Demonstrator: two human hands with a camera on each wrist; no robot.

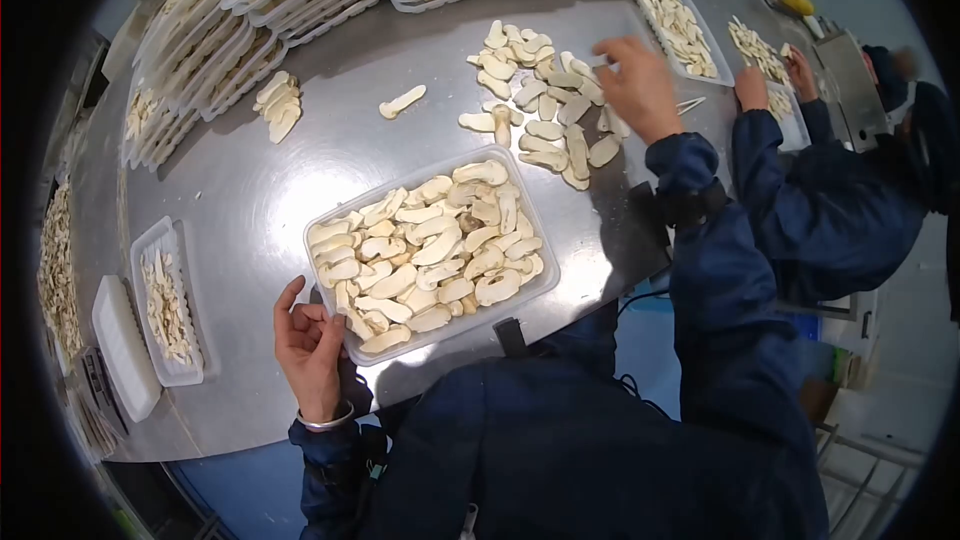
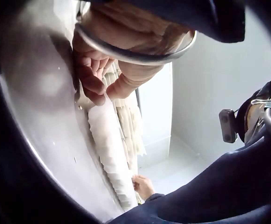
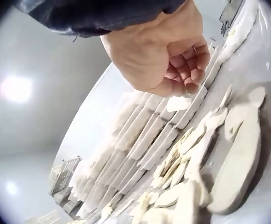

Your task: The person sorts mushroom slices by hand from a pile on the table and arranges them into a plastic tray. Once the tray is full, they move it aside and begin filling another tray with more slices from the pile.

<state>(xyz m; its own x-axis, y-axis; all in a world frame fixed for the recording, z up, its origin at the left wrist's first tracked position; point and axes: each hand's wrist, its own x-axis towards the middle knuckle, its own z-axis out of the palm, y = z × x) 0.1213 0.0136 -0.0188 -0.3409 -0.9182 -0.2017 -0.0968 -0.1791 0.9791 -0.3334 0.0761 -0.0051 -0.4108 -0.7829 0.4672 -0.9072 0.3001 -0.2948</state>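
Table [image 1: 240, 400] in grey metal carries the tray [image 1: 536, 212] of pale slices close to the person's front, and steadying it calls for a light, even hold from the left hand [image 1: 310, 360], whose thumb and fingers pinch the rim at its near left corner. Over the loose slices [image 1: 575, 108], beyond the tray to the right, hangs the right hand [image 1: 640, 90] with curled fingers; whether they grip a slice, I cannot tell. Such thin pieces probably snap easily, so each is best taken by its edges, with soft fingertips, and laid flat.
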